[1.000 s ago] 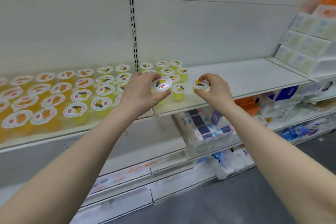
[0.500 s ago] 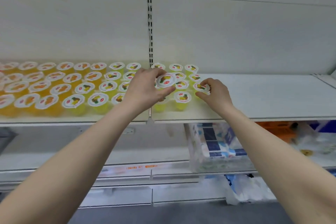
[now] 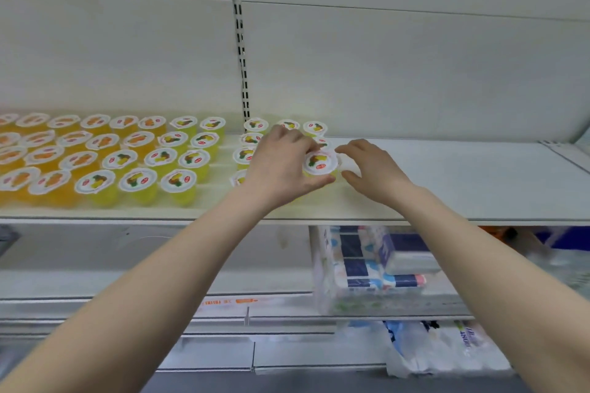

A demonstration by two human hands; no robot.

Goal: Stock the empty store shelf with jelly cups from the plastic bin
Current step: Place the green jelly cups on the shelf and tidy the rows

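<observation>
The jelly cup [image 3: 320, 163] is small and probably light, so one hand carries it easily. Its thin plastic wall looks like it gives a little under pressure, and the foil lid may tear or peel if a finger presses on it. It is therefore better to take it by the side wall, just under the rim, with the thumb against the fingers. The smooth wall could be a little slippery. The left hand [image 3: 281, 166] holds it in this way, thumb below and fingers curled over the far side, low over the shelf [image 3: 463, 182] at the right end of the standing rows. The right hand [image 3: 375, 169] is just beside the cup with loosely curved fingers and holds nothing; I cannot tell if it touches the lid. The cup has clear yellow jelly and a round white lid with a fruit picture and a red mark, like the yellow cups [image 3: 178, 180] beside it; the orange cups [image 3: 44, 153] stand further left
</observation>
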